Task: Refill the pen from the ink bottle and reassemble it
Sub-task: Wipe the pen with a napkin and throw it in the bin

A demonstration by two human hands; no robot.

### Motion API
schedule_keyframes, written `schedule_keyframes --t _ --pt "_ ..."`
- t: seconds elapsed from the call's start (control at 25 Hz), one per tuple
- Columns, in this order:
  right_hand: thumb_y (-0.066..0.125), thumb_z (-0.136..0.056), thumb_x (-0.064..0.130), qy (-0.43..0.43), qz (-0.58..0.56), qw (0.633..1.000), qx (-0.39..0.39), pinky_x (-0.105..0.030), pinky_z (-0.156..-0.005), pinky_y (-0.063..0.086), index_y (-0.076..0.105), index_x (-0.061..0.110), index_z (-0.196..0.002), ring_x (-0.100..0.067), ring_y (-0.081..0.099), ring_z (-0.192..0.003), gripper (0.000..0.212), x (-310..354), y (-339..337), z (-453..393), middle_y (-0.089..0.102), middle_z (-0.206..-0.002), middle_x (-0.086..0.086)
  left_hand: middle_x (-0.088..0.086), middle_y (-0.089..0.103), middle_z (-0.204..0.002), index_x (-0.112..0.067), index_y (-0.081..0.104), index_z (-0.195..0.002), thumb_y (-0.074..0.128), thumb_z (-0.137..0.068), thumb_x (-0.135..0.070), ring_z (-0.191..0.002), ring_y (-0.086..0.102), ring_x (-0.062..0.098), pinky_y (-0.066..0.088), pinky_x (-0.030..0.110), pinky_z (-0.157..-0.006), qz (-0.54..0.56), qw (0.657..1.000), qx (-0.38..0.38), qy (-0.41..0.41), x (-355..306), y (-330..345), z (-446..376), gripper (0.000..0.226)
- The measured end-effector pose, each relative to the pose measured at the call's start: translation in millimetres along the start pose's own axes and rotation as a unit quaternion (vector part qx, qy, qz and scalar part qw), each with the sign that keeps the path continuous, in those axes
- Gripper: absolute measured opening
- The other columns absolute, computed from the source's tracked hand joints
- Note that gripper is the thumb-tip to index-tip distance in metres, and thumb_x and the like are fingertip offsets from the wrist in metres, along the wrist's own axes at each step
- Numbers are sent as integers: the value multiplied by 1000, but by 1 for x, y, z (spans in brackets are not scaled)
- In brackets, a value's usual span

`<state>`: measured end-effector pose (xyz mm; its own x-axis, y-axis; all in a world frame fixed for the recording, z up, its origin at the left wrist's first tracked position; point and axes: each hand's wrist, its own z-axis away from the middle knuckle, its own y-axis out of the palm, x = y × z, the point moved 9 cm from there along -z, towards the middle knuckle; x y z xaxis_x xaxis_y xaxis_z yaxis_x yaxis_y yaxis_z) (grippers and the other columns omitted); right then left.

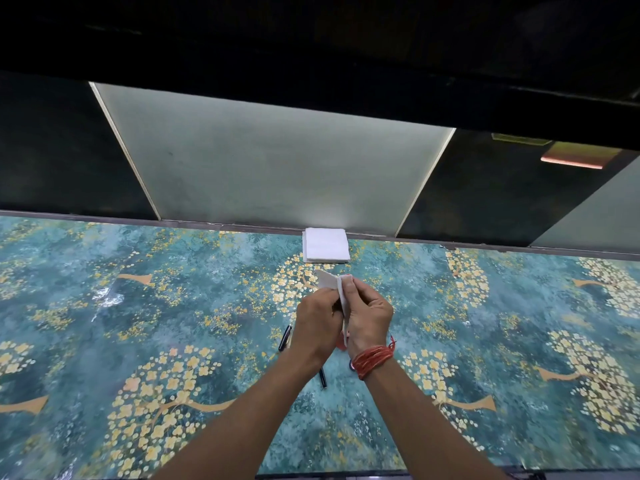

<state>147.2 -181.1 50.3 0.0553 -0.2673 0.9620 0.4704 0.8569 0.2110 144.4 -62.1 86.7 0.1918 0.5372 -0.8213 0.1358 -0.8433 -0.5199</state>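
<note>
While both hands' fingers pinch a creased white tissue (pixel 329 282), black pen parts (pixel 285 337) lie below.

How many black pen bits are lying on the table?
2. One black piece lies just left of the left hand; another pokes out below the wrists, toward the person. The hands and the tissue they hold may hide more.

teal tablecloth (pixel 138 341) printed with yellow-blossomed trees, spread across the whole table. stack of white napkins (pixel 325 245) at the cloth's far edge, near the middle, touching a pale glass panel (pixel 270 168) behind it. dark panels to either side of that glass.
</note>
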Motion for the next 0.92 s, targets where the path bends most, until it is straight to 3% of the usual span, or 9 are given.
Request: schedule_keyframes --t 0.08,0.16,0.32,0.44,0.56,0.72,0.8,0.92 --pt "73 -82 4 -24 15 1000 -8 -25 -75 59 77 11 -88 -8 70 -75 10 7 1 0 77 -79 1 9 62 -64 -7 64 -67 56 -78 1 -54 49 20 35 30 -50 -16 1000 -3 -8 3 1 0 16" --pt "73 -82 5 -50 40 998 -2 -25 -74 58 76 5 -92 -5 70 -73 11 13 3 0 76 -82 -2 9 63 -66 -6 66 -70 57 -79 1 -56 51 20 39 31 -51 -15 1000 -1 -1 2 0 -1 14" --pt "69 -84 0 -41 8 998 54 -18 -67 56 75 7 -93 -6 70 -72 12 15 11 -3 76 -75 3 3 56 -59 -7 64 -68 52 -83 -6 -51 42 8 34 24 -50 67 997 8 -22 3 -4 -6 20" --pt "70 -82 7 -1 -50 993 104 -24 -72 58 76 7 -95 -16 71 -83 14 7 14 -5 77 -87 -6 8 67 -72 -6 69 -82 53 -88 -4 -61 57 20 47 32 -56 116 991 50 -34 8 0 -10 18" --pt "75 -75 22 40 -81 988 129 -36 -85 56 73 0 -104 -26 68 -97 36 -5 14 -4 73 -103 -20 8 72 -88 -9 70 -101 52 -94 -9 -81 65 22 53 32 -71 165 983 68 -51 12 3 -11 19" --pt "69 -86 14 20 -7 990 141 -43 -93 52 71 -1 -109 -27 67 -100 28 -7 13 -5 71 -109 -22 1 68 -84 -12 66 -103 50 -94 -6 -74 59 7 51 28 -67 177 979 71 -69 16 8 -9 20" --pt "68 -87 11 -11 38 989 140 -38 -87 55 73 5 -107 -22 70 -97 21 -2 11 -6 74 -104 -17 -2 61 -76 -10 62 -93 49 -95 -8 -63 49 0 42 19 -57 146 985 77 -48 13 9 -7 14" --pt "70 -87 12 -67 100 985 125 -36 -79 58 75 9 -104 -21 72 -88 18 7 10 -4 76 -95 -13 2 60 -78 -8 61 -93 50 -92 -7 -63 47 -1 38 15 -58 114 992 54 -17 11 5 -5 11"
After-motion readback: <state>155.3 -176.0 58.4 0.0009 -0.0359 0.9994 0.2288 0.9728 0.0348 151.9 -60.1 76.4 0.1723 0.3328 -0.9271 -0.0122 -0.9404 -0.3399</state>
